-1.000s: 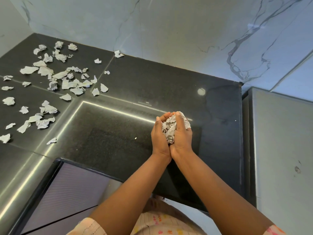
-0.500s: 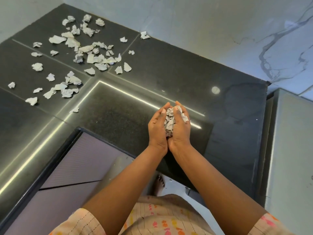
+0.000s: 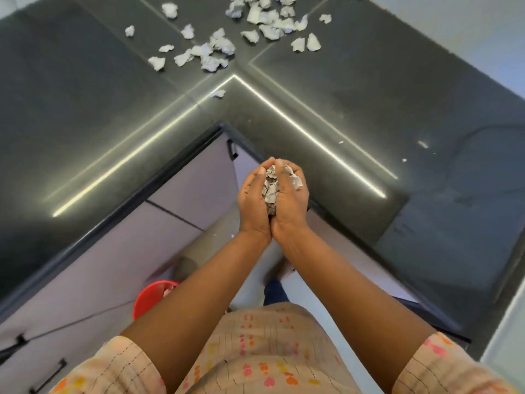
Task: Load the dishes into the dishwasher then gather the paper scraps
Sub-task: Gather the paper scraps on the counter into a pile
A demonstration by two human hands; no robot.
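Observation:
My left hand [image 3: 252, 200] and my right hand [image 3: 291, 203] are cupped together, palms facing, around a bundle of grey-white paper scraps [image 3: 271, 189]. The hands hover past the inner corner edge of the black L-shaped countertop [image 3: 369, 109], above the cabinet fronts. Several loose paper scraps [image 3: 213, 52] still lie scattered on the counter at the far top of the view, and one lone scrap [image 3: 218, 93] rests near the counter's inner corner.
A red bucket [image 3: 150, 298] stands on the floor at lower left, partly hidden behind my left forearm. Pale lilac cabinet doors [image 3: 181, 180] with dark handles run under the counter. A grey appliance side [image 3: 508, 336] rises at the right edge.
My cupped hands with the scraps have drawn back from over the counter to beyond its edge. The view has tilted down, bringing the floor and the red bucket into sight.

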